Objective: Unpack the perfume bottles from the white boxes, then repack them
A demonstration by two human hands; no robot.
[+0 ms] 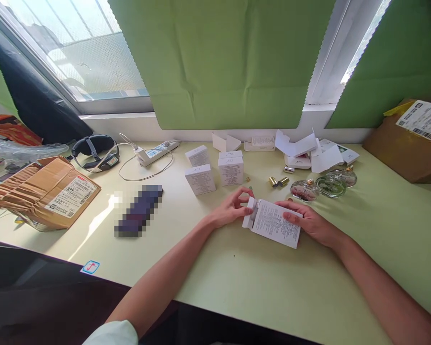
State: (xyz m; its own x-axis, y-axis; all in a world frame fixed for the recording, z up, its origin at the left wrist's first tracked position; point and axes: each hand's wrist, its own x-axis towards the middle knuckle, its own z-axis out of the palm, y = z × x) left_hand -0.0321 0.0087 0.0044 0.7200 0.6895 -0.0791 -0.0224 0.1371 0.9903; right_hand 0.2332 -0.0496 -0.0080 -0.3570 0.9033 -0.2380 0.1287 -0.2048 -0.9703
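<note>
**What the view leaves unclear**

A pixelated dark block lies on the table towards its left side; what it is cannot be told. The print on the white carton between the hands is too small to read, and its right end is covered by the fingers of the right hand. The open end of the carton is partly hidden by the left hand, so what is inside cannot be seen. The brown parcel at the table's far right corner is cut off by the picture's right edge. The labels on the small white boxes near the far edge are illegible. Both arms leave the frame at the bottom.
</note>
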